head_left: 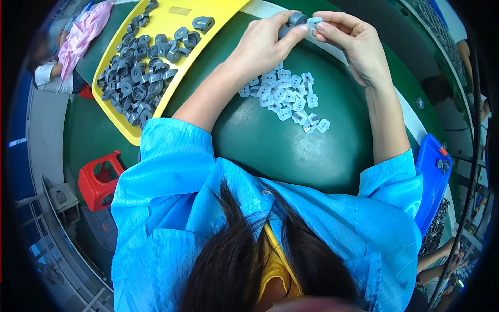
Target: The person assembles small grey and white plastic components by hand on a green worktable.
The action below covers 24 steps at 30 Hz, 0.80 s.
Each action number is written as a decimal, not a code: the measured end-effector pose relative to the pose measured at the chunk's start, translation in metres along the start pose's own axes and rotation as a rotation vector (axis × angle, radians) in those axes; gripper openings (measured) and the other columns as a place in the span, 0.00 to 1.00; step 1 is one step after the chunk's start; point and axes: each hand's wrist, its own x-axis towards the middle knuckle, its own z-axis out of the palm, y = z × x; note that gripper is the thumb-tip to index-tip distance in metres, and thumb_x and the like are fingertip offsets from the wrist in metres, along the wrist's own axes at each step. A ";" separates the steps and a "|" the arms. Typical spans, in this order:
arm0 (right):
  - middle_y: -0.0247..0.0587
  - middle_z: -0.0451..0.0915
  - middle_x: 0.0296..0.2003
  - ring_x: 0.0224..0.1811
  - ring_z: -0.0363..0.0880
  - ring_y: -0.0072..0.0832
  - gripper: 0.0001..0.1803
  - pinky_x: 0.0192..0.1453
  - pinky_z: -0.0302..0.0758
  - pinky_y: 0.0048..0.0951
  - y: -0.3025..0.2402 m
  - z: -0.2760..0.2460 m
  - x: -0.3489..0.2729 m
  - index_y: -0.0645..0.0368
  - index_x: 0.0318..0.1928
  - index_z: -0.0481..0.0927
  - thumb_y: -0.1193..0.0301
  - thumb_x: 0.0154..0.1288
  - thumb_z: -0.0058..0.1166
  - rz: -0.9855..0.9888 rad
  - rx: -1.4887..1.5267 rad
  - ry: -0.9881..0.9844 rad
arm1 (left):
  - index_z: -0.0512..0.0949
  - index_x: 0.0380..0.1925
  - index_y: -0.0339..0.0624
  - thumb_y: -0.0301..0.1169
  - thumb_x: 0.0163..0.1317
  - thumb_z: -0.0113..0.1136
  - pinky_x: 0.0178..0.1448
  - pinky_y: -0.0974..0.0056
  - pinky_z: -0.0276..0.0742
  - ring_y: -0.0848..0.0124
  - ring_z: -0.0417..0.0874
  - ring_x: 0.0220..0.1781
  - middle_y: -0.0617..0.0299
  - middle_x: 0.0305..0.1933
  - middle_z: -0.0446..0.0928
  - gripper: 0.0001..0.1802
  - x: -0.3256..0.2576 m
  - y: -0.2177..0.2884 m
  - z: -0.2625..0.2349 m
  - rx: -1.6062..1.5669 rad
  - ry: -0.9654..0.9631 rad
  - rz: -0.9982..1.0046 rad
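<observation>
Left hand point(262, 44) grips a grey plug shell point(296, 21); right hand point(358, 47) pinches a white insert point(315, 22) against it, near the table's point(270, 151) far edge. Both parts appear light, rigid and smooth, best held by their outer rims.

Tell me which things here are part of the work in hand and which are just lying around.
In use:
left hand holding a grey part
right hand holding a pale insert
pile of pale inserts
yellow tray of grey parts

Lying about:
red stool
blue tray
pink cloth

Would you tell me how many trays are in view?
2: a yellow tray of grey parts at upper left, and a blue tray at the right edge; others may be hidden.
</observation>
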 end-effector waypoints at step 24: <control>0.33 0.82 0.24 0.26 0.76 0.17 0.11 0.34 0.73 0.21 0.001 0.021 -0.008 0.63 0.31 0.84 0.67 0.54 0.65 -0.064 -0.552 0.165 | 0.82 0.33 0.44 0.32 0.43 0.73 0.42 0.60 0.75 0.64 0.79 0.36 0.63 0.29 0.75 0.15 -0.002 -0.010 0.016 0.444 0.392 0.459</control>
